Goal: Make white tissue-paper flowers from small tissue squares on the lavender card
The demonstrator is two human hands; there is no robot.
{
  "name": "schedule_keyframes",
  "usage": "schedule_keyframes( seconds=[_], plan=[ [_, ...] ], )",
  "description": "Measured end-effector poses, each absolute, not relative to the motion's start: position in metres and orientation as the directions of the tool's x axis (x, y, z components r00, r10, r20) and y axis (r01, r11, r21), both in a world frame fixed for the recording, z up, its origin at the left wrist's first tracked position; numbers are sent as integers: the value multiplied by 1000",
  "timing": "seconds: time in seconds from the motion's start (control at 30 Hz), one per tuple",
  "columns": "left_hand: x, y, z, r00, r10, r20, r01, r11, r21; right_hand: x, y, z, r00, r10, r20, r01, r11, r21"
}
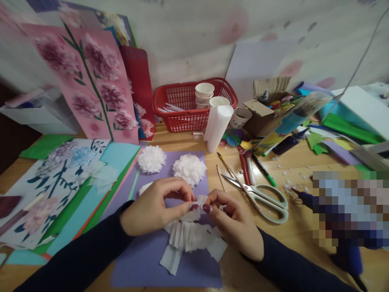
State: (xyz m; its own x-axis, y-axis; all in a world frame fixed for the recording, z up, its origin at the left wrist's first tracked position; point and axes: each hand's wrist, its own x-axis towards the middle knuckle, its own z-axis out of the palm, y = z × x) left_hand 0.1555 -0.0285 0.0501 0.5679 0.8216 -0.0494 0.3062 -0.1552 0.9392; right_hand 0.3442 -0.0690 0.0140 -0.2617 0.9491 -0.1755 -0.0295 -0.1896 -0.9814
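My left hand and my right hand meet over a purple sheet and pinch the same piece of folded, fringed white tissue paper between fingertips and thumbs. The cut strips of the tissue fan out below my hands onto the sheet. Two finished white tissue flowers lie on the far part of the purple sheet, just beyond my hands. A third white piece peeks out behind my left hand.
Pale green scissors lie right of my hands, with markers beyond. A white paper roll leans by a red basket holding paper cups. Flower collages and coloured sheets cover the left. A blue glue gun lies at the right.
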Motion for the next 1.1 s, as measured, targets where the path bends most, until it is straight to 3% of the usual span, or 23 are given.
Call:
schedule_keyframes(
  seconds=[0.13, 0.3, 0.4, 0.5, 0.6, 0.73, 0.87, 0.97, 1.03, 1.1],
  plan=[
    [150, -21, 53, 498, 861, -107, 311, -62, 949, 344, -69, 10, -250, 951, -182, -92, -210, -973],
    [151, -23, 52, 426, 889, -168, 156, 111, 981, 344, -69, 7, -254, 951, -177, -95, -206, -974],
    [151, -24, 48, 490, 819, -298, 54, 313, 948, 344, -69, 8, -232, 960, -159, -68, -179, -982],
    [154, -26, 43, 556, 728, -401, 79, 434, 897, 343, -68, 11, -250, 959, -133, -11, -140, -990],
    [159, -29, 41, 527, 726, -442, 218, 387, 896, 344, -69, 13, -298, 945, -138, 25, -136, -990],
    [139, -23, 59, 378, 857, -351, 420, 179, 889, 343, -70, 11, -343, 896, -283, -146, -348, -926],
    [73, -5, 83, 163, 967, -196, 722, 18, 692, 338, -67, 9, -337, 857, -390, -417, -507, -754],
    [25, 7, 84, 62, 981, -184, 938, 6, 346, 335, -64, 8, -323, 849, -417, -527, -528, -666],
    [12, 12, 79, -44, 999, 0, 990, 43, 133, 335, -62, 7, -343, 842, -416, -565, -539, -625],
    [20, 12, 76, -43, 981, 187, 992, 19, 126, 336, -61, 7, -395, 826, -403, -586, -564, -581]
  ],
)
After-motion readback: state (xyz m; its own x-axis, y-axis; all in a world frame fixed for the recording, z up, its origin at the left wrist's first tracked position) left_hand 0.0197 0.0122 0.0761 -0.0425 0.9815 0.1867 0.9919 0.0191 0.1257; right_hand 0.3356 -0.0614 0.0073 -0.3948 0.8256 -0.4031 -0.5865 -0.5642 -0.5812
